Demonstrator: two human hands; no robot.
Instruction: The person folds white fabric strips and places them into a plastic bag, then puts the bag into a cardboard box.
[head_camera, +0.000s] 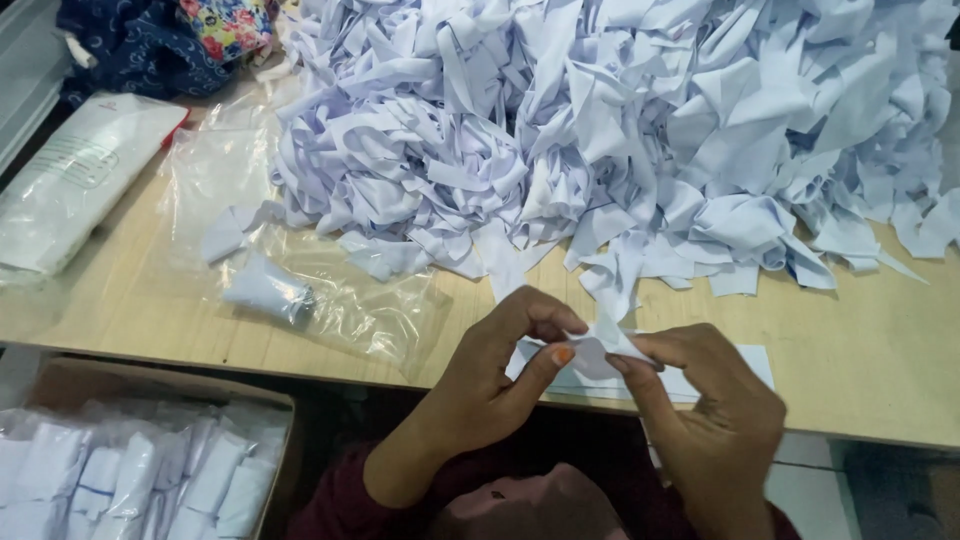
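You pinch a small white cloth piece (597, 350) with both hands at the table's (860, 350) near edge. Your left hand (495, 375) grips it with thumb and finger; your right hand (705, 415) grips the other side. You seem to be folding it, maybe. Next calls for a neat, tight fold. The big cloth pile (620, 130) sits at twelve o'clock, the box of bagged pieces (130, 470) at eight.
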